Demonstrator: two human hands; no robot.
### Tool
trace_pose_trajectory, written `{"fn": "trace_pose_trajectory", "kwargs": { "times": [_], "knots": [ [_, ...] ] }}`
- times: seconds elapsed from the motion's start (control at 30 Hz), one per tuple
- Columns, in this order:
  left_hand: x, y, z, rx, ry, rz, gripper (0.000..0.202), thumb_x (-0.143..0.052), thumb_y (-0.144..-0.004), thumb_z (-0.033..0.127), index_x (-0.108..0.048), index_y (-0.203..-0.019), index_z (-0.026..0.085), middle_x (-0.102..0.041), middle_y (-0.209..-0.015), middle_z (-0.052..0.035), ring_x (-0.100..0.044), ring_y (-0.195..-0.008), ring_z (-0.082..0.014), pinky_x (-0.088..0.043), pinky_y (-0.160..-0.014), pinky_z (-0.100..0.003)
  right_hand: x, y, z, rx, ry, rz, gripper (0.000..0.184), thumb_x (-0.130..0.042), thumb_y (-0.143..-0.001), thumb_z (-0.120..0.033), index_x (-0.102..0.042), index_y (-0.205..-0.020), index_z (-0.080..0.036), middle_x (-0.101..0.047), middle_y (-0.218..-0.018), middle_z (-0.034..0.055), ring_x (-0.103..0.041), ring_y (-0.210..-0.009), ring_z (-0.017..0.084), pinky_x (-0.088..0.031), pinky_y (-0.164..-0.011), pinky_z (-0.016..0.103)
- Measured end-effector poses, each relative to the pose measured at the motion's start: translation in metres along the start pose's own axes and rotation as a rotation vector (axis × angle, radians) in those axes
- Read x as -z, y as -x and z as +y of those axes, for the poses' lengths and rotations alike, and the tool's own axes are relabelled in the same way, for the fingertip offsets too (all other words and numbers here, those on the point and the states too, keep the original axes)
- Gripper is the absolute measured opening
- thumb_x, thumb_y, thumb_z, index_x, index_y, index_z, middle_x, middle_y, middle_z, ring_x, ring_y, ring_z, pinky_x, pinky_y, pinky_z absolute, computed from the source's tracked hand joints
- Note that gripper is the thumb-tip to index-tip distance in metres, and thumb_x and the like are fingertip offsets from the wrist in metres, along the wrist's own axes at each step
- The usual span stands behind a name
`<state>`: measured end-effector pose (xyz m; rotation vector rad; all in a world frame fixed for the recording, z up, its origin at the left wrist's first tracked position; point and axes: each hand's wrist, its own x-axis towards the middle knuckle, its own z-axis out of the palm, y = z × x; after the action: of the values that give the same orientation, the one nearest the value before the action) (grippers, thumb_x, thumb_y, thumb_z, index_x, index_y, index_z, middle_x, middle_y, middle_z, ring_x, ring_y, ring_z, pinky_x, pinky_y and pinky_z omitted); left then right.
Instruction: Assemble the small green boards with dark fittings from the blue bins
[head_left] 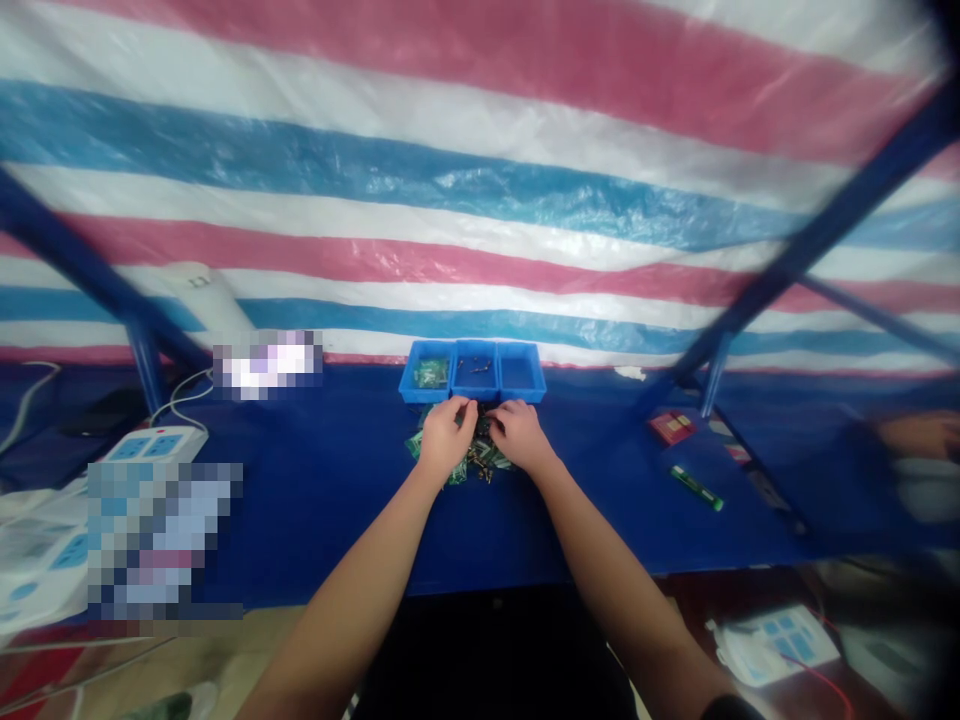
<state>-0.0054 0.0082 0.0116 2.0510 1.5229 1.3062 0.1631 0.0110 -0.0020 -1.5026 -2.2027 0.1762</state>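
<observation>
My left hand (pixel 448 436) rests at the left side of a heap of small mixed parts (pixel 484 464), its thumb and fingertips drawn together. Across from it, my right hand (pixel 521 434) bends its fingers over the heap's right side in a pinch. Whatever lies between either set of fingertips is too small to make out. Green flat pieces, dark bits and brass-coloured pieces like screws show in the heap. Just behind stand three joined blue bins: the left bin (pixel 405 388) holds green pieces, the middle bin (pixel 475 394) has a few small metal parts, and the right bin (pixel 521 394) adjoins it.
On the blue table (pixel 315 520), a white power strip (pixel 169 440) and blurred-out items stand left. A red box (pixel 673 427) and a green strip-shaped packet (pixel 697 487) lie right. Blue metal posts (pixel 739 290) slant up both sides before a striped sheet. Another person's arm (pixel 919 435) shows far right.
</observation>
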Motion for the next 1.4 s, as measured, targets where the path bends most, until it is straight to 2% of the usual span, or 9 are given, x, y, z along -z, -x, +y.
{"fn": "trace_pose_trajectory", "kwargs": {
  "times": [0.13, 0.27, 0.47, 0.7, 0.83, 0.93, 1.1, 1.27, 1.4],
  "knots": [
    [0.000, 0.000, 0.000, -0.004, 0.010, -0.003, 0.024, -0.047, -0.093, 0.037, -0.064, -0.085, 0.021, -0.069, -0.078, -0.0025, -0.063, -0.071, -0.0171, -0.047, -0.070, -0.029, 0.004, 0.003, -0.001, 0.003, -0.029, -0.021, 0.020, -0.062, -0.084, -0.036, -0.071, -0.100, -0.025, -0.065, -0.094, 0.0055, -0.050, -0.093, 0.023, -0.031, -0.082, 0.036],
    [0.000, 0.000, -0.001, -0.008, 0.018, 0.007, 0.024, -0.048, -0.093, 0.037, -0.065, -0.086, 0.021, -0.069, -0.077, -0.0029, -0.064, -0.071, -0.0173, -0.047, -0.070, -0.029, 0.008, 0.004, -0.003, 0.026, -0.035, -0.050, 0.020, -0.067, -0.081, -0.042, -0.071, -0.093, -0.026, -0.065, -0.093, 0.0038, -0.049, -0.093, 0.023, -0.029, -0.082, 0.036],
    [0.000, 0.000, 0.000, 0.007, 0.005, 0.007, 0.025, -0.048, -0.092, 0.036, -0.065, -0.086, 0.020, -0.069, -0.077, -0.0026, -0.063, -0.071, -0.0162, -0.047, -0.070, -0.027, 0.006, 0.002, -0.003, 0.039, 0.007, -0.085, 0.013, -0.065, -0.085, -0.036, -0.071, -0.083, -0.024, -0.066, -0.090, 0.0042, -0.049, -0.094, 0.022, -0.028, -0.081, 0.035],
    [0.001, -0.001, 0.001, -0.027, -0.016, 0.016, 0.025, -0.047, -0.093, 0.036, -0.063, -0.083, 0.020, -0.068, -0.076, -0.0017, -0.063, -0.070, -0.0157, -0.047, -0.070, -0.027, 0.005, 0.001, -0.002, 0.066, -0.027, -0.020, 0.015, -0.066, -0.086, -0.034, -0.069, -0.079, -0.021, -0.068, -0.085, 0.0048, -0.051, -0.093, 0.022, -0.030, -0.082, 0.036],
    [0.001, -0.001, 0.000, -0.083, -0.028, 0.005, 0.024, -0.048, -0.093, 0.035, -0.065, -0.084, 0.019, -0.069, -0.077, -0.0025, -0.063, -0.070, -0.0161, -0.048, -0.070, -0.028, 0.009, -0.001, 0.000, -0.012, -0.226, 0.121, 0.018, -0.060, -0.089, -0.034, -0.068, -0.080, -0.021, -0.069, -0.082, 0.0043, -0.056, -0.086, 0.020, -0.036, -0.081, 0.034],
    [-0.001, 0.000, 0.001, -0.182, -0.012, -0.057, 0.021, -0.052, -0.092, 0.034, -0.067, -0.096, 0.020, -0.071, -0.089, -0.0046, -0.065, -0.080, -0.0178, -0.049, -0.078, -0.031, 0.012, -0.001, -0.001, -0.111, -0.468, 0.206, 0.024, -0.056, -0.090, -0.040, -0.067, -0.082, -0.020, -0.069, -0.080, 0.0029, -0.058, -0.075, 0.018, -0.042, -0.075, 0.030],
    [-0.003, 0.002, 0.001, -0.284, 0.006, -0.130, 0.026, -0.055, -0.091, 0.035, -0.065, -0.111, 0.021, -0.070, -0.092, -0.0064, -0.065, -0.084, -0.0197, -0.050, -0.082, -0.036, 0.013, -0.001, -0.007, -0.203, -0.769, 0.199, 0.029, -0.057, -0.087, -0.045, -0.066, -0.079, -0.018, -0.066, -0.074, 0.0010, -0.058, -0.066, 0.015, -0.046, -0.066, 0.026],
    [-0.005, 0.001, -0.004, -0.280, 0.002, -0.086, 0.024, -0.054, -0.093, 0.034, -0.066, -0.108, 0.021, -0.071, -0.094, -0.0069, -0.065, -0.085, -0.0200, -0.051, -0.081, -0.037, 0.010, -0.003, -0.011, -0.241, -0.922, 0.214, 0.029, -0.062, -0.083, -0.045, -0.068, -0.081, -0.017, -0.067, -0.073, 0.0022, -0.058, -0.063, 0.014, -0.048, -0.063, 0.026],
    [-0.006, 0.001, -0.005, -0.264, 0.015, -0.024, 0.024, -0.052, -0.093, 0.032, -0.067, -0.108, 0.021, -0.071, -0.097, -0.0068, -0.066, -0.088, -0.0202, -0.052, -0.082, -0.036, 0.009, -0.003, -0.011, -0.201, -0.986, 0.237, 0.027, -0.065, -0.081, -0.042, -0.071, -0.089, -0.017, -0.070, -0.077, 0.0039, -0.061, -0.066, 0.015, -0.050, -0.065, 0.028]
  ]
}}
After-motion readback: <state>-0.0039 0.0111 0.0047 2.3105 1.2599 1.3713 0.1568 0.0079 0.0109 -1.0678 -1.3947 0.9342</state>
